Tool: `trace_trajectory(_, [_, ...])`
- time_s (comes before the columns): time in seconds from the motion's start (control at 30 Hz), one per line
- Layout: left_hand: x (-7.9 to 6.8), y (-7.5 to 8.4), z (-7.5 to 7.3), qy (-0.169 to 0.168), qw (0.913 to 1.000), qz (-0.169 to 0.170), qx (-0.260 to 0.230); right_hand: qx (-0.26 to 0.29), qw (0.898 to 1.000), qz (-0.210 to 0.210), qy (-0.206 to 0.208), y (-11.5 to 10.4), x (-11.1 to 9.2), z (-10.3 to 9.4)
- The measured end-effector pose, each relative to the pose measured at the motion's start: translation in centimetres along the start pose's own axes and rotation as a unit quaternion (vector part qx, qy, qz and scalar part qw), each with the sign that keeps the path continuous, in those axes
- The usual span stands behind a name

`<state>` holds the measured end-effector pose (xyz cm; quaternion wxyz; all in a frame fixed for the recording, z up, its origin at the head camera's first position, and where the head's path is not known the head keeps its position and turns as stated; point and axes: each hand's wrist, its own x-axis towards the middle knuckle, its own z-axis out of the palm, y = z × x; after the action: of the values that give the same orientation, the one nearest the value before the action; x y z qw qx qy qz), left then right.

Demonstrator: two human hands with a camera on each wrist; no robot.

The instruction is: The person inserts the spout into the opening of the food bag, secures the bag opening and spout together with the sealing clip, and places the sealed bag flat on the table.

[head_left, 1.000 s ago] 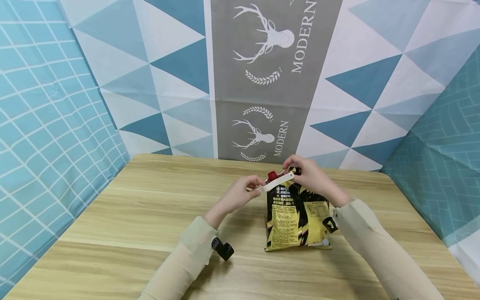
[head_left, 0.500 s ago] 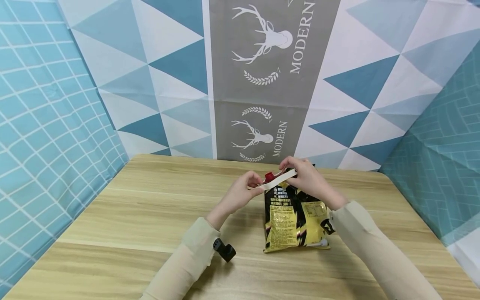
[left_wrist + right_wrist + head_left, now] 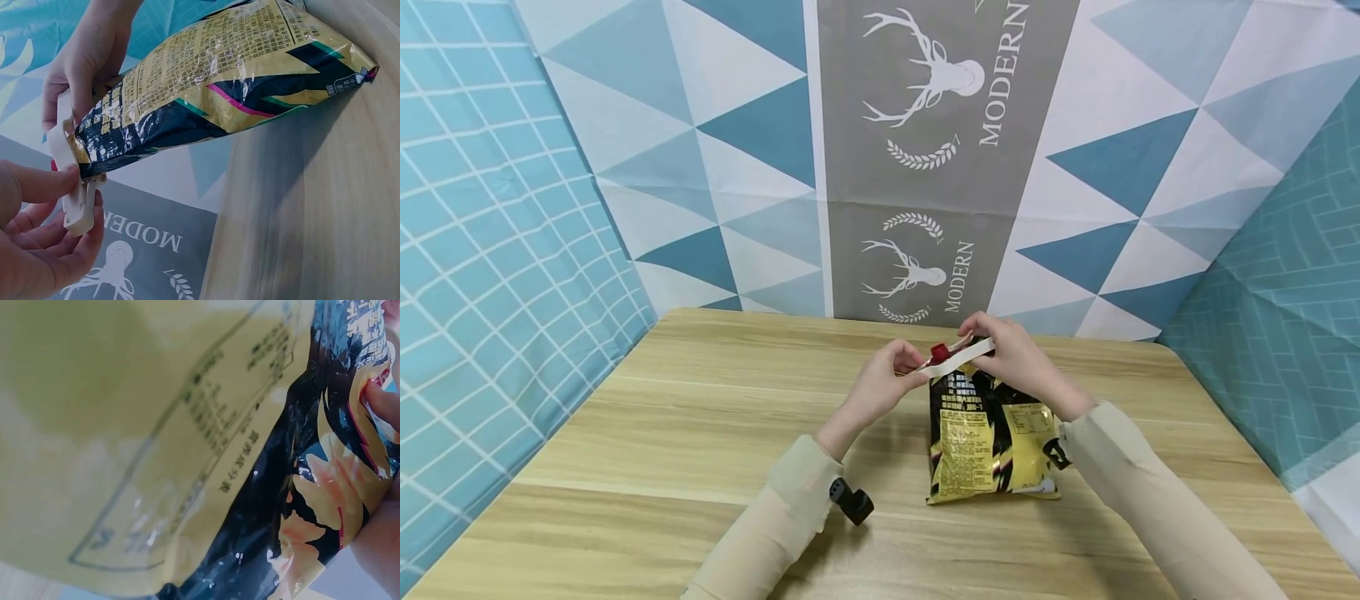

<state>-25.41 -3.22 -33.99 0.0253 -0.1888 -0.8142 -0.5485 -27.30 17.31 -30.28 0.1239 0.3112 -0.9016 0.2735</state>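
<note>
A black and gold snack bag [image 3: 964, 450] stands upright on the table, its printed back facing me. Across its top edge runs a white bag clip [image 3: 953, 360] with a red cap [image 3: 938, 353] on the far side. My left hand [image 3: 883, 385] pinches the clip's left end between thumb and fingers. At the other end my right hand [image 3: 1011, 358] grips the clip and the bag's top corner. In the left wrist view the clip [image 3: 80, 209] shows two bars, with the bag's top edge [image 3: 87, 164] between them. The bag fills most of the right wrist view.
The wooden table [image 3: 700, 433] extends to both sides of the bag. A patterned cloth wall [image 3: 760, 167] rises behind its far edge, with blue tiled cloth [image 3: 497, 217] on the left. Black wrist mounts [image 3: 852, 502] sit on both sleeves.
The bag and clip have shifted slightly left. My right fingers have moved a little along the clip, covering its right end. Over the last half second little has moved.
</note>
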Motion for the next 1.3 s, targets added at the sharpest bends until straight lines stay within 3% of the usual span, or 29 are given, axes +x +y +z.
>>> trace_trajectory(0.2, [-0.1,-0.2,0.2,0.016,0.9999,0.004,-0.003,-0.011,0.999,-0.024,0.024,-0.1,0.0,0.2])
trace_trajectory(0.33, [-0.1,-0.2,0.4,0.02,0.9998,0.008,0.001,-0.053,0.997,-0.042,0.047,-0.2,-0.1,0.3])
trace_trajectory(0.5, [0.0,-0.3,0.5,0.025,0.9996,0.009,0.001,-0.121,0.991,-0.025,0.047,-0.5,-0.3,0.1])
trace_trajectory(0.63, [0.0,-0.5,0.5,0.024,0.9996,0.013,-0.005,-0.121,0.992,0.005,0.032,-0.5,-0.5,-0.2])
trace_trajectory(0.9, [0.0,-0.8,0.2,0.03,0.9995,0.011,-0.005,0.02,0.998,0.055,0.033,0.2,-1.4,-0.3])
trace_trajectory(1.0, [0.0,-0.8,0.2,0.031,0.9993,0.02,-0.005,0.111,0.989,0.088,0.031,0.4,-1.6,0.1])
trace_trajectory(1.13, [0.0,-0.9,0.3,0.033,0.999,0.03,-0.009,0.216,0.967,0.136,0.017,0.4,-1.7,0.6])
trace_trajectory(1.3, [0.0,-1.0,0.3,0.034,0.9987,0.035,-0.015,0.229,0.961,0.157,-0.022,0.5,-1.4,0.9])
